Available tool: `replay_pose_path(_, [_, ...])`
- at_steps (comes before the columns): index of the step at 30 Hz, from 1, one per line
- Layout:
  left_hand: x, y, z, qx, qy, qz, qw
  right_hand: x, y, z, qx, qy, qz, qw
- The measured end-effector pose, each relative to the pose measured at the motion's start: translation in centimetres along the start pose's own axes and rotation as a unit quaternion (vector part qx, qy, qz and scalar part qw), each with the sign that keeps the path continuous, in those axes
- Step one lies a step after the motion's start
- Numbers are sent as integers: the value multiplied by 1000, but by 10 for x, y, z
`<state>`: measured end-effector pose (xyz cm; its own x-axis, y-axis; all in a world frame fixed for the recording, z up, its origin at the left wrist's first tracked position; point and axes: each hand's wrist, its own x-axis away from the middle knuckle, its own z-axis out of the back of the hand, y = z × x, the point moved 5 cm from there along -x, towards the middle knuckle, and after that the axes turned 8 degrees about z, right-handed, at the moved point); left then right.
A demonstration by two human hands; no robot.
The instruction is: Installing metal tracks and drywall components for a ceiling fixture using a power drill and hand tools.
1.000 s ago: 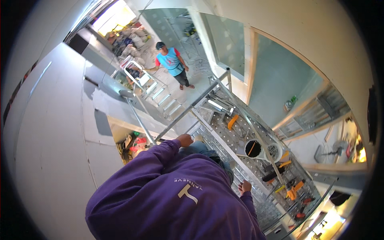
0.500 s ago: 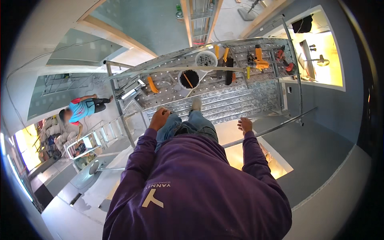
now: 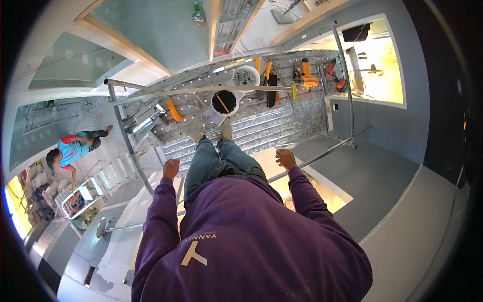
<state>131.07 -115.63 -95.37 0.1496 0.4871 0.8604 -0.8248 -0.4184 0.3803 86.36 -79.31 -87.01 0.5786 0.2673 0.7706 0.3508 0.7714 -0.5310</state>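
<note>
My left hand hangs beside my left thigh, its fingers curled in with nothing showing in them. On the other side, my right hand is raised near the scaffold's near rail, its fingers bent loosely and apart, empty. Both my feet stand on the ribbed metal scaffold platform. Beyond my feet sits a white bucket of dark material with an orange-brown stick in it. A second white bucket, holding many small grey pieces, stands behind it. Neither hand touches any of these.
An orange power drill, a red power tool and a yellow-handled tool lie on the platform. Metal rails edge it. Below left, a person in a blue shirt is near a stepladder.
My left hand has dropped back from above my thigh to beside it. My left foot now shows on the platform. The whole view has shifted left.
</note>
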Motion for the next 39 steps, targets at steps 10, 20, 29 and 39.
replay_pose_path(10, [-12,60,22,136,10,-51,989,-4,-92,-22,-6,42,93,995])
replay_pose_path(20, [-45,-18,32,73,1,-12,997,9,-39,-21,59,31,59,996])
replay_pose_path(29, [-5,-3,7,174,34,50,983,-61,0,48,102,-55,10,993])
replay_pose_path(39, [101,135,-141,40,30,3,999,-184,-53,148,-146,-37,84,985])
